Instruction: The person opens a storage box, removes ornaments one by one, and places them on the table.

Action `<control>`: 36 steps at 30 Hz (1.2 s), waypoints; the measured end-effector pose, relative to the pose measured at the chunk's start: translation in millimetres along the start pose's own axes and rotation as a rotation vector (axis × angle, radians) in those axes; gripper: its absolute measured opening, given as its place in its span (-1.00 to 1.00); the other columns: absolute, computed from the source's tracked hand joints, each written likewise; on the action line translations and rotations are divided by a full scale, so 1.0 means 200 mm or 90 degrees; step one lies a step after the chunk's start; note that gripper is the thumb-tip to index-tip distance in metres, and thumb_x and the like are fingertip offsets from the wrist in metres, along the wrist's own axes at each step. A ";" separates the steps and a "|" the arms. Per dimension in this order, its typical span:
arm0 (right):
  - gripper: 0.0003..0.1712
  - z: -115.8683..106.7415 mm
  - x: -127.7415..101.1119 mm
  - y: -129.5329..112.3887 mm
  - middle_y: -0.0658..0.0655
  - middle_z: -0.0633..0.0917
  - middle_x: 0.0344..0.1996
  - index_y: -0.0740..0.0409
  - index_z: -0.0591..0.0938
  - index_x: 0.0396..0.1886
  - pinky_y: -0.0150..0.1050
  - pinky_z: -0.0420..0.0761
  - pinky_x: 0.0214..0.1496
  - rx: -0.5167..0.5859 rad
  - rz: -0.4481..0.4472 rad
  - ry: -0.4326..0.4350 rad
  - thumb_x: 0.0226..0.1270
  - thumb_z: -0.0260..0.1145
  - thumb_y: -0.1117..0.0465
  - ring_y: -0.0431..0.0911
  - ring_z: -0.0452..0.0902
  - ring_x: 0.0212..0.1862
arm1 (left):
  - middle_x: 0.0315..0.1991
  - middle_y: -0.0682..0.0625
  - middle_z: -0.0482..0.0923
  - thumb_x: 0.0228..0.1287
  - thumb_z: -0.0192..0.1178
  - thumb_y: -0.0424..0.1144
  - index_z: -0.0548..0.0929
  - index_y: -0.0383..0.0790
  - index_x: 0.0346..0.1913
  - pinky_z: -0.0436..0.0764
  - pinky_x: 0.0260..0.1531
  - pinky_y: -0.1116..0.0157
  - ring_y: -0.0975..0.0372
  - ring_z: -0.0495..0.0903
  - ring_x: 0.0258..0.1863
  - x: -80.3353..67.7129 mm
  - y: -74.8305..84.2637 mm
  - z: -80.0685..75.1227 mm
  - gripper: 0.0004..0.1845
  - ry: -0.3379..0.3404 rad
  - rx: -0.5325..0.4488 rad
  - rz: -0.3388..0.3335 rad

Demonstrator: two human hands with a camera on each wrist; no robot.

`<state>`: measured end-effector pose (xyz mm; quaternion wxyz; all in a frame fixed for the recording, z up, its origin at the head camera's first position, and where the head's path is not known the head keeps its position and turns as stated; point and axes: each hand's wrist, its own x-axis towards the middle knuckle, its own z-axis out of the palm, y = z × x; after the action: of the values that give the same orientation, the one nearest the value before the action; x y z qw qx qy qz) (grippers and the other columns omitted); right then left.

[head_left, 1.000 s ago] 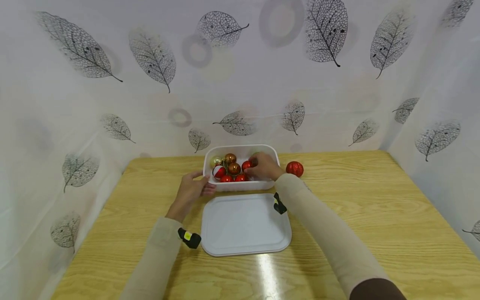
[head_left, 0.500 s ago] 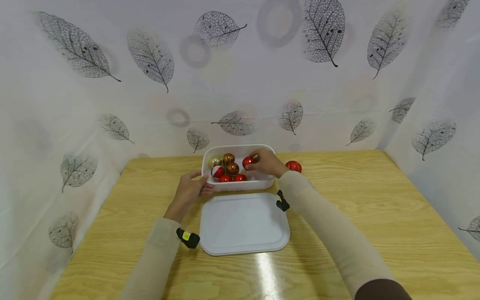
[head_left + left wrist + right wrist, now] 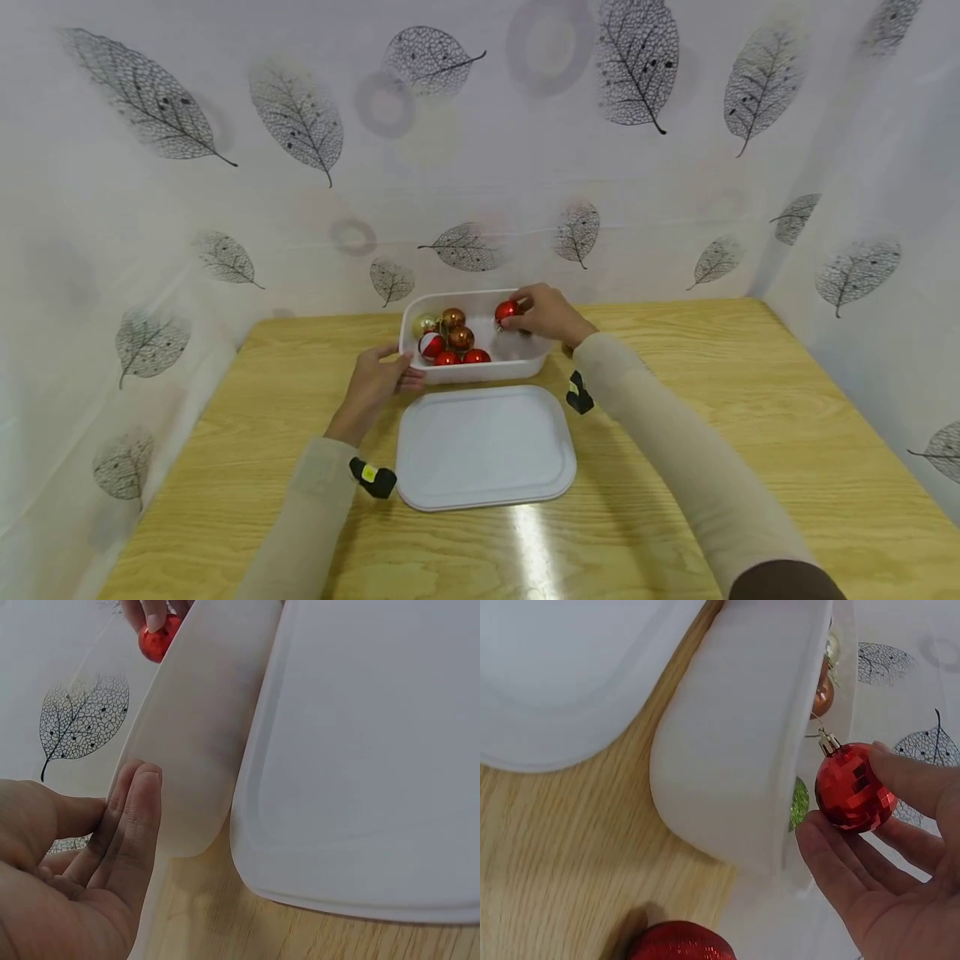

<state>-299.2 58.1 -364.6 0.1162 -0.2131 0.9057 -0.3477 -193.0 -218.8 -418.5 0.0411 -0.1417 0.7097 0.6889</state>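
Note:
A white plastic box holds several shiny baubles. My left hand grips its left front corner, thumb at the rim and fingers along the outer wall. Over the box's right end, my right hand pinches a red faceted Christmas bauble with a gold cap and a thread loop. Grouped in the left half are a red-and-white bauble, copper baubles, a pale gold one and red ones. A green glittery bauble shows inside the box in the right wrist view.
The white lid lies flat on the wooden table, in front of the box. Outside the box, a red glittery bauble rests near its right end; my right arm hides it in the head view. A leaf-print curtain stands behind.
My right hand has lifted the red bauble from among the others and carried it up and to the right. My left hand keeps its grip on the box.

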 end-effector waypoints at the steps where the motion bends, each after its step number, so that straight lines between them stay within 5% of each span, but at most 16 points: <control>1: -0.43 -0.01 -0.01 0.00 0.38 0.67 0.09 0.34 0.57 0.27 0.03 0.69 0.14 -0.003 -0.003 0.003 0.36 0.44 0.15 0.19 0.61 0.12 | -0.38 -0.17 0.73 0.58 0.06 -0.34 0.30 -0.51 0.44 0.81 -0.24 0.26 0.22 0.75 -0.46 0.00 0.00 0.00 -0.49 0.001 0.002 0.000; 17: -0.45 -0.19 -0.07 0.12 0.33 0.63 0.17 0.32 0.59 0.24 0.14 0.61 0.26 0.017 0.002 0.033 0.37 0.43 0.11 0.22 0.54 0.20 | -0.39 -0.16 0.73 0.58 0.05 -0.33 0.31 -0.50 0.44 0.81 -0.16 0.20 0.22 0.75 -0.45 0.00 0.00 0.00 -0.50 0.002 0.008 -0.015; 36: -0.46 -0.38 -0.23 0.30 0.44 0.58 0.18 0.40 0.51 0.30 0.06 0.72 0.12 0.033 0.039 0.040 0.46 0.34 0.18 0.25 0.60 0.10 | -0.40 -0.16 0.73 0.58 0.06 -0.34 0.29 -0.51 0.44 0.82 -0.23 0.23 0.22 0.75 -0.47 0.00 0.01 0.00 -0.49 -0.001 0.007 -0.008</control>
<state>-304.4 163.8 -345.7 0.1037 -0.1709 0.9058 -0.3737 -193.5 -219.1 -416.4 0.0467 -0.1459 0.7123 0.6849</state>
